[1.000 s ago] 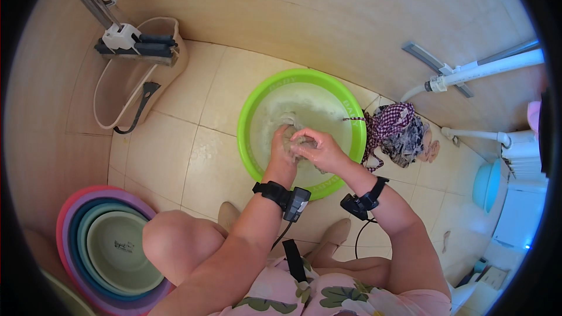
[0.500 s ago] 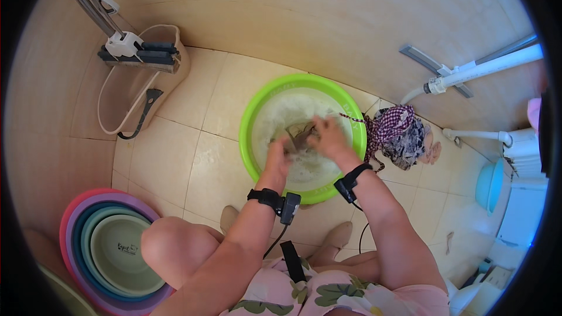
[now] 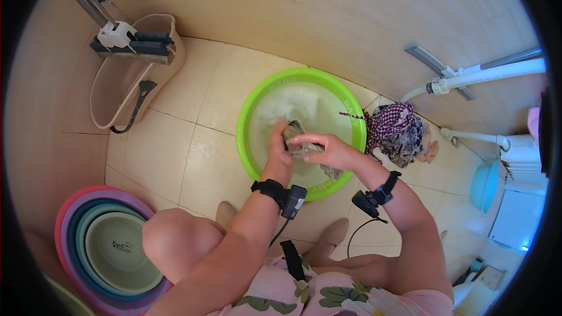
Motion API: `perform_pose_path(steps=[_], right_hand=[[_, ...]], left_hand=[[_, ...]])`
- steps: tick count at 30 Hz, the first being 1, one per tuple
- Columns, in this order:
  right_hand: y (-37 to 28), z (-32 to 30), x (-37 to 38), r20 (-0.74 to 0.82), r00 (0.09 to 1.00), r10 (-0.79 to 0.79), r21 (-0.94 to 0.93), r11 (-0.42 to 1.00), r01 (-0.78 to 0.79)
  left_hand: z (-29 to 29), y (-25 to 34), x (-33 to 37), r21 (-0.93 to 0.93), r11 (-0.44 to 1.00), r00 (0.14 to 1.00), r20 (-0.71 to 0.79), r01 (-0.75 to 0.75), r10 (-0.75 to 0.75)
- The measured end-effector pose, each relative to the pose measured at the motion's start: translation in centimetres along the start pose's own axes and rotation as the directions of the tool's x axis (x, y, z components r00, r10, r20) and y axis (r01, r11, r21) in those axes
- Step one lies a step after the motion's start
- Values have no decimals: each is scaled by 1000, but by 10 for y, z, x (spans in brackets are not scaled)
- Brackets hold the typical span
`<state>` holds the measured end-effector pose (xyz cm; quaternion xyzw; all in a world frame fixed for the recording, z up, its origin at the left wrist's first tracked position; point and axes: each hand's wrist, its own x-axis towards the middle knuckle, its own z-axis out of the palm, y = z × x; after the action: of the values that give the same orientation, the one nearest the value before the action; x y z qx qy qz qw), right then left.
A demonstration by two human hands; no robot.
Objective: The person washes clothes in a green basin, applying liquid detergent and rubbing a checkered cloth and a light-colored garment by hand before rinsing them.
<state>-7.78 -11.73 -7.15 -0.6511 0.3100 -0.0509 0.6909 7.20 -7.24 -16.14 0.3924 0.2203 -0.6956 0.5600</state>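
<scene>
While smooth, pale walls (image 3: 328, 17) curved about the scene, we looked down on a floor (image 3: 161, 158) of glossy cream tiles with thin dark joints. Toward its middle sat a round green basin (image 3: 243, 134) of plastic, broad-rimmed and holding cloudy, sudsy water (image 3: 275, 105). By the floor's lower left corner we saw a stack of nested basins (image 3: 124, 269), pink, lilac, blue and green rings around a pale grey-green bowl. Near the upper left corner stood a beige bucket (image 3: 161, 76) with a rounded mouth, a mop (image 3: 117, 35) with dark rollers leaning in it. A wide run of tile separated both from the green basin's left rim; its right rim had less room, for a crumpled pile of clothes (image 3: 398, 134), checked, floral and peach, lay just beside it, a checked strap (image 3: 351, 116) draped over the edge.

Above the water, near the basin's lower rim, we found a wet, wrinkled grey-beige cloth (image 3: 302, 153) bunched between two hands. The left hand (image 3: 281, 147) had its fingers curled tightly around it; the right hand (image 3: 329, 151) pinched it between thumb and fingers. Black bands (image 3: 269, 194) circled both wrists.
</scene>
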Motion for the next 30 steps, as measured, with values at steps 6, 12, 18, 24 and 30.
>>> perform_pose_path(steps=[6,12,18,24,30], right_hand=[[-11,21,-10,-310,934,-175,-347,936,60],[8,2,-5,-467,857,-220,-665,725,-176],[25,-57,-27,-682,731,7,-503,722,-476],[105,-115,-63,-710,690,141,-237,875,-422],[133,-181,-139,-912,387,139,-130,795,-592]], left_hand=[[24,-35,-10,-32,995,984,148,-93,96],[40,-62,-32,35,999,996,88,0,-3],[61,-40,-26,14,988,961,235,-153,145],[68,-30,-45,49,982,945,285,-180,159],[60,-14,-29,128,958,944,249,-255,218]])
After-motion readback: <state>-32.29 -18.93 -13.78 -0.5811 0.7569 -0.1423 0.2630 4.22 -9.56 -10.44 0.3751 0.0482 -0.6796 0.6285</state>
